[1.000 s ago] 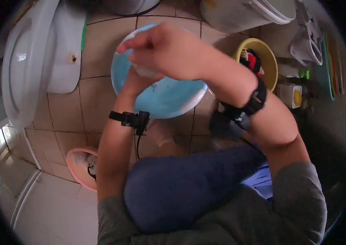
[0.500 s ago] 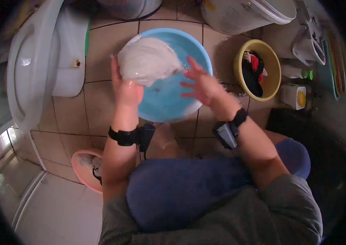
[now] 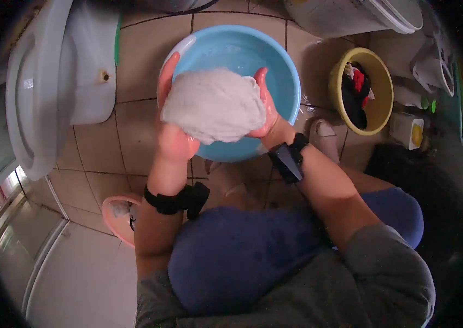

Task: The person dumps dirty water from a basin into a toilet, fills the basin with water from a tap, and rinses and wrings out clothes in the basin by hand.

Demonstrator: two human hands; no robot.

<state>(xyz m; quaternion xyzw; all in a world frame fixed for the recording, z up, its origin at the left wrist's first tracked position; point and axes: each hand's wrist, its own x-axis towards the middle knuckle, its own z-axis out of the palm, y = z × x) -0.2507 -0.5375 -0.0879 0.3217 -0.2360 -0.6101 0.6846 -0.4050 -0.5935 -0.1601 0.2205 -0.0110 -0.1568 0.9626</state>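
A bundled white cloth [image 3: 215,104] is held up over the blue basin [image 3: 291,71], which has water in it. My left hand [image 3: 175,136] grips the bundle from the left and underneath, with its fingers along the far left side. From the right, my right hand [image 3: 266,112] presses against the cloth, thumb and fingers partly hidden behind it. The bundle hides much of the basin's middle. Both wrists wear black straps with small devices.
Right of the basin stands a yellow basin [image 3: 388,90] with dark and red clothes [image 3: 357,90]. A pink basin [image 3: 112,218] is on the tiled floor at lower left. A toilet [image 3: 37,93] stands at left, a white bucket [image 3: 346,16] at the back right.
My right hand has come in from the open, spread position and now grips the cloth's right side. The cloth has moved slightly right and toward me in the view.
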